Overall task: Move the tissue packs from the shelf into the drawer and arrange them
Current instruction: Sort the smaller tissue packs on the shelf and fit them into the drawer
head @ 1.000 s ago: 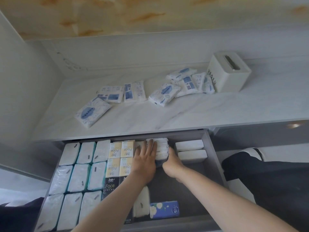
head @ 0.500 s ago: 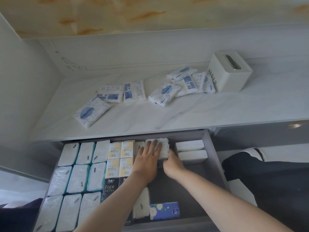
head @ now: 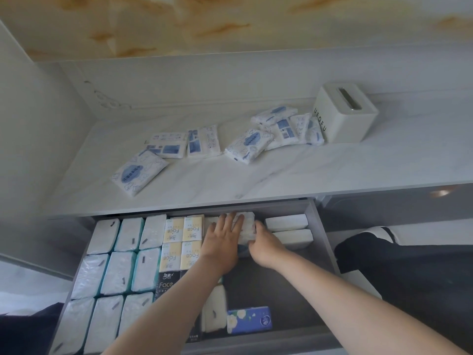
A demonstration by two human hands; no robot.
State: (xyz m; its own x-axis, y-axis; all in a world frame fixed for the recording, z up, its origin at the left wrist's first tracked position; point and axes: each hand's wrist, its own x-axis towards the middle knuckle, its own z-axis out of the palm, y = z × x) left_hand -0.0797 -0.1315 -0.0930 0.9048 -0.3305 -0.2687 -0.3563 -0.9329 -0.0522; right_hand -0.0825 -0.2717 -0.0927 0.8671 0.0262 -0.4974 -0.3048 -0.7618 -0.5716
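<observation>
Both hands press a stack of tissue packs (head: 247, 228) at the drawer's (head: 317, 242) 12 o'clock edge. Left hand (head: 224, 243) fingers (head: 230, 222) lie flat and spread on it; right hand (head: 266, 245) fingers curl against its side. More packs (head: 139, 172) lie on the shelf (head: 281, 172) above.

Both hands reach into the open drawer (head: 318, 234). The left hand (head: 222, 245) lies flat, fingers spread, on a small stack of tissue packs (head: 247, 226) at the back, while the right hand (head: 266, 245) presses against its right side. White and yellow packs fill the drawer's left part in rows. More packs (head: 248, 147) lie scattered on the shelf (head: 281, 175) above, beside a white tissue box (head: 345, 114).
</observation>
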